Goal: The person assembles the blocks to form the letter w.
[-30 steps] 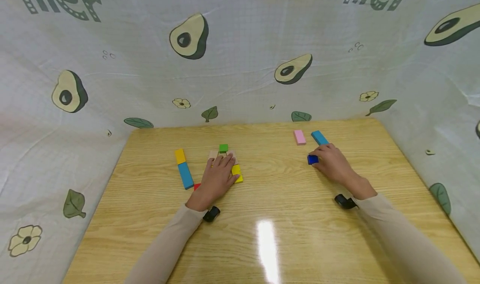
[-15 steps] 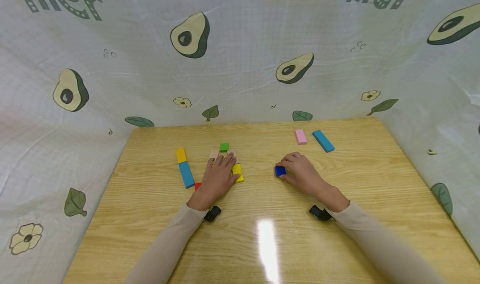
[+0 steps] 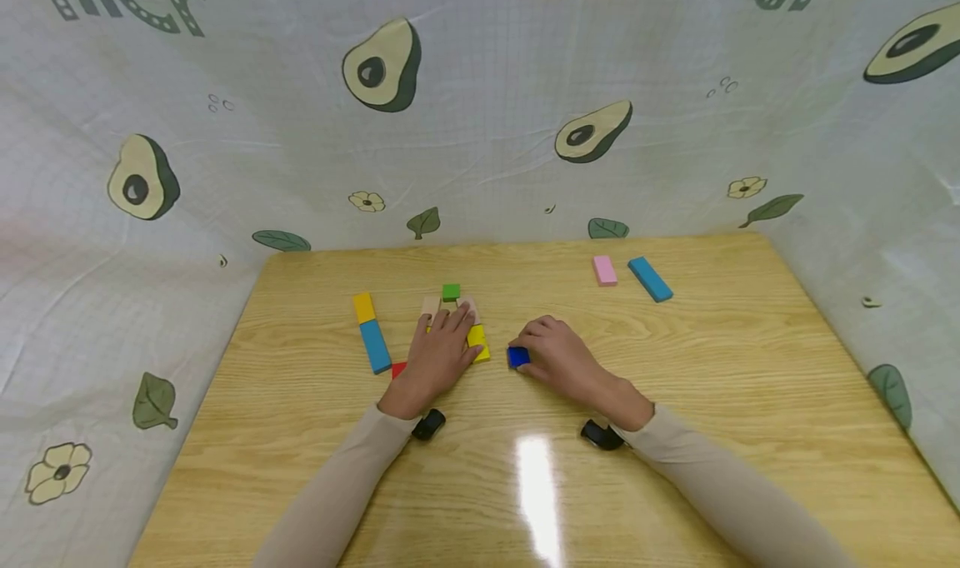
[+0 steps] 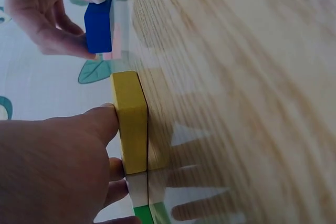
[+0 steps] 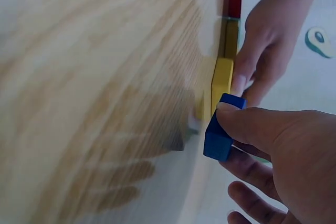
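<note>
Between thumb and fingers, my right hand (image 3: 558, 358) pinches a dark blue block (image 3: 518, 357); in the right wrist view that blue block (image 5: 224, 128) looks raised off the wood. My left hand (image 3: 441, 351) lies with fingers spread over a group of flat blocks, its thumb against a yellow block (image 3: 478, 343). The left wrist view has the yellow block (image 4: 131, 121) end to end with a pale block (image 4: 137, 188) and a green block (image 4: 143, 214). Partly under the left hand are pale blocks (image 3: 431, 306) and a red block (image 3: 399, 370). A green block (image 3: 451, 292) sits beyond the fingertips.
Left of the group, an orange block (image 3: 363, 307) touches a blue block (image 3: 375, 347). Farther back on the right lie a pink block (image 3: 604, 271) and a long blue block (image 3: 650, 279). A patterned cloth (image 3: 480, 176) borders the wooden table (image 3: 315, 468).
My right hand has carried the dark blue block leftward and nearer, from beside the long blue block toward the yellow one. The left hand stays in place.
</note>
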`<state>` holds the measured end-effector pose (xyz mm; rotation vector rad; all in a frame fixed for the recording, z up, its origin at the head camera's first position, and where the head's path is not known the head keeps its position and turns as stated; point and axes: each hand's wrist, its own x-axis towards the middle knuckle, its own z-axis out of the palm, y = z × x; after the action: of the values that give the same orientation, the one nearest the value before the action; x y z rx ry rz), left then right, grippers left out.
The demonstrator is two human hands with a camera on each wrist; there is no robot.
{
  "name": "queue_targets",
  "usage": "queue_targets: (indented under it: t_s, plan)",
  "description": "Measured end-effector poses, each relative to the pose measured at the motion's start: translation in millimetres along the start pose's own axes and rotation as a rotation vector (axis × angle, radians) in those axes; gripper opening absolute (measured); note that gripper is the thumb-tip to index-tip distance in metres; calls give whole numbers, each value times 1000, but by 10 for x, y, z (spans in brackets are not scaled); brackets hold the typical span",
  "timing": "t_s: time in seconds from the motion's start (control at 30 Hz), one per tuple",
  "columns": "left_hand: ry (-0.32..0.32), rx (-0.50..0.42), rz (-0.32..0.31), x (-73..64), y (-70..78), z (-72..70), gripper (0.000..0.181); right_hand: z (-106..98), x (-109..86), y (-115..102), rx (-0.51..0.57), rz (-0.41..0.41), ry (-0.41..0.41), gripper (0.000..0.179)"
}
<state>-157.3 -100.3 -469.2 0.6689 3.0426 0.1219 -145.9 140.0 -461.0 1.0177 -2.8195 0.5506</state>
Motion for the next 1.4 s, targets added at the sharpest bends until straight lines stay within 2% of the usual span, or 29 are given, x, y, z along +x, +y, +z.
queue_targets:
  t_s: [0.13, 0.47, 0.93, 1.13, 1.4]
  plan:
    - [-11, -2, -6, 8, -2, 0, 60, 40, 44, -57, 18, -6, -28, 34]
    - [11, 3, 1, -5, 10, -21, 59, 117, 98, -156, 1, -9, -62, 35]
    - [1, 4, -7, -3, 14, -22, 60, 137, 88, -189, 4, -6, -49, 35]
    - [-18, -2, -22, -1, 22, -33, 60, 33, 15, -50, 89, 46, 13, 46]
    - [-24, -37, -18, -6, 10, -28, 61, -147, -152, 386, 74, 130, 85, 59]
